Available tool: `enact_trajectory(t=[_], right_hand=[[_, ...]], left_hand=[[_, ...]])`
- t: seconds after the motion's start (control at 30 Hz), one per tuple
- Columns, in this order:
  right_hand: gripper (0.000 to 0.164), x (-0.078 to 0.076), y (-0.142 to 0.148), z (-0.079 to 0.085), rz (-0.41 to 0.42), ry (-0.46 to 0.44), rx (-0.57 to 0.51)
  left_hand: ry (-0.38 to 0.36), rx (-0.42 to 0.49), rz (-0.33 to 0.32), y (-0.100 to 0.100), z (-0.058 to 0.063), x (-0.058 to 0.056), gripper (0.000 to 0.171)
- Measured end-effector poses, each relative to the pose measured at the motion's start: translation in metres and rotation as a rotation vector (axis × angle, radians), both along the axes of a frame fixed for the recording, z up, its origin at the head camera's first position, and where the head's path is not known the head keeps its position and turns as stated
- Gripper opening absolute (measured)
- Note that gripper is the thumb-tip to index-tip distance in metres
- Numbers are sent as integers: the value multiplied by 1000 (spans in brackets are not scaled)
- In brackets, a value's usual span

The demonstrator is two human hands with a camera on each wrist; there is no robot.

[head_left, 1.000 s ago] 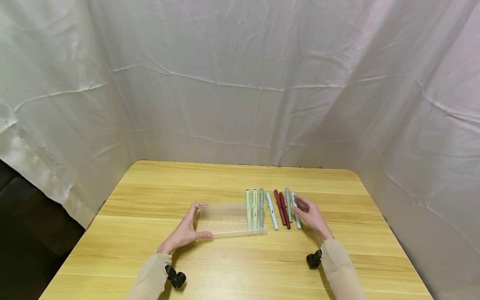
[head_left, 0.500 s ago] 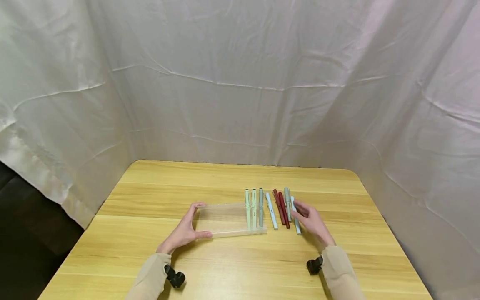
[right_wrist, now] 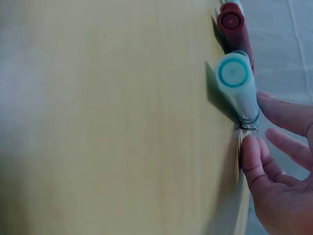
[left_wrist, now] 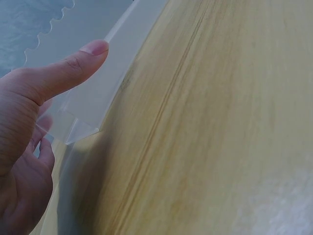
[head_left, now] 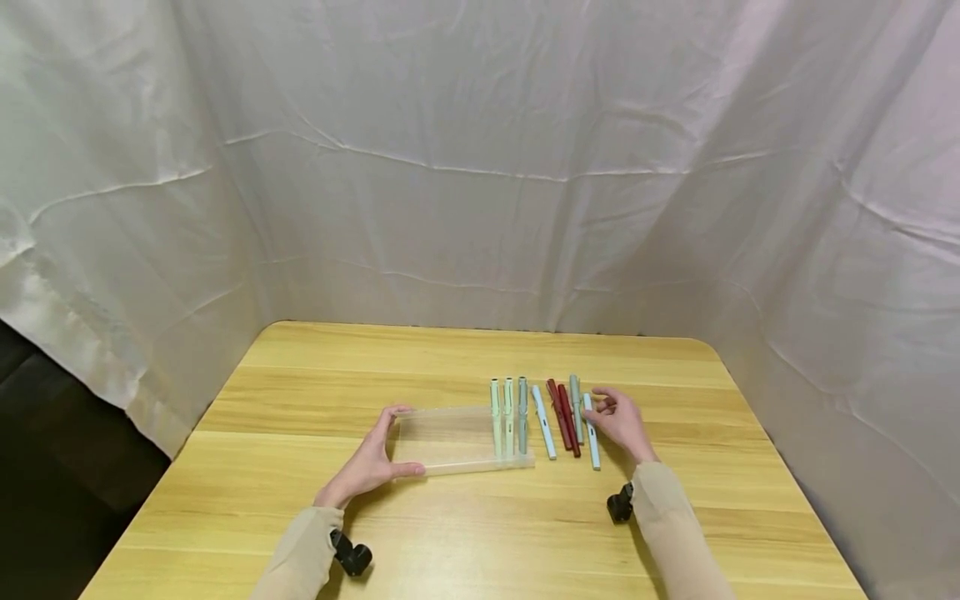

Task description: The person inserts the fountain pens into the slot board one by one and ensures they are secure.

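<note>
My left hand (head_left: 367, 462) grips the left end of a clear plastic pen tray (head_left: 446, 437), its thumb along the near side. A wavy notched edge of the tray shows in the left wrist view. Two pale green pens (head_left: 496, 421) and a grey-blue pen (head_left: 522, 417) lie across its right end. My right hand (head_left: 622, 425) pinches the upper part of a light blue pen (head_left: 592, 446), which lies on the table at the right end of the loose pens. In the right wrist view, fingertips (right_wrist: 252, 147) meet this pen near its middle.
Between the tray and my right hand lie another light blue pen (head_left: 544, 423), two dark red pens (head_left: 559, 415) and a grey-green pen (head_left: 576, 408). The wooden table (head_left: 480, 533) meets pale curtains (head_left: 450, 208) at its back and sides.
The rightmost light blue pen has slid slightly toward me, then its top tilted a little right. My right hand has shifted its fingers on it. The left hand and tray stay put.
</note>
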State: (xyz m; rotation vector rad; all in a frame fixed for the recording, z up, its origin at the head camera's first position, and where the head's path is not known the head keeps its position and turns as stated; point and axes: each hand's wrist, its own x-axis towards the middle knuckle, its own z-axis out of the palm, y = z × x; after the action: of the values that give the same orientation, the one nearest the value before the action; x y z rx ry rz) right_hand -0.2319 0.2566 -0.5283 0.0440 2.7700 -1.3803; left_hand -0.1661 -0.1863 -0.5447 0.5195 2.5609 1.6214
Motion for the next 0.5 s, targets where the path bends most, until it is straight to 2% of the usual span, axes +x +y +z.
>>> enact_trajectory(t=[0.13, 0.5], right_hand=[[58, -3, 0, 0, 2, -24, 11], [63, 0, 2, 4, 11, -33, 58]], left_hand=[[14, 10, -9, 0, -1, 0, 93], [12, 19, -12, 0, -1, -1, 95]])
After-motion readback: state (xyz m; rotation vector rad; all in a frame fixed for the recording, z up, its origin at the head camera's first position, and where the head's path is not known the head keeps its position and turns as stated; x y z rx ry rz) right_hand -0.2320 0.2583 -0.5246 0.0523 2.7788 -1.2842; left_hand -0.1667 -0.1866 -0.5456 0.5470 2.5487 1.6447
